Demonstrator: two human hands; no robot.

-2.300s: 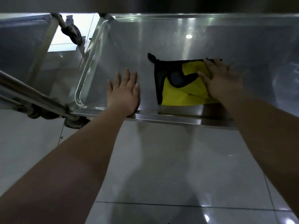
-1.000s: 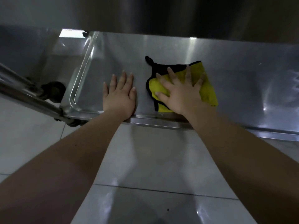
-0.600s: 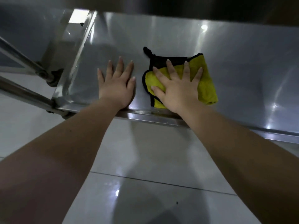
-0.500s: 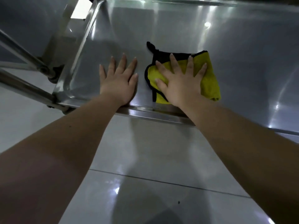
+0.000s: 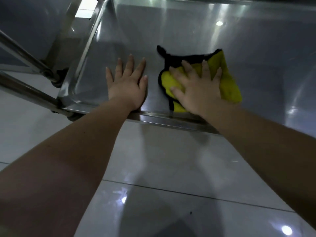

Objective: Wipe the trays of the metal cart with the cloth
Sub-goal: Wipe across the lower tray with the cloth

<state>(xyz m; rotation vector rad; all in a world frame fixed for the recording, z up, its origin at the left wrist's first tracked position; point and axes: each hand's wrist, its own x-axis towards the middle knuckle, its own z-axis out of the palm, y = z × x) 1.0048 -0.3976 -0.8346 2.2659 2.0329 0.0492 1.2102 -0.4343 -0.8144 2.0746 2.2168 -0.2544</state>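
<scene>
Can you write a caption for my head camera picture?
Right hand presses yellow cloth on metal tray; left hand flat beside.

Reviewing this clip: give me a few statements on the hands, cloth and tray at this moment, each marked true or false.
1. The right hand lies flat on the yellow cloth. True.
2. The left hand grips the cloth. False: it rests open on the bare tray, beside the cloth.
3. The cloth has a black edge. True.
4. The cloth hangs over the tray's front rim. False: it lies inside the tray.
5. The floor is tiled. True.
</scene>
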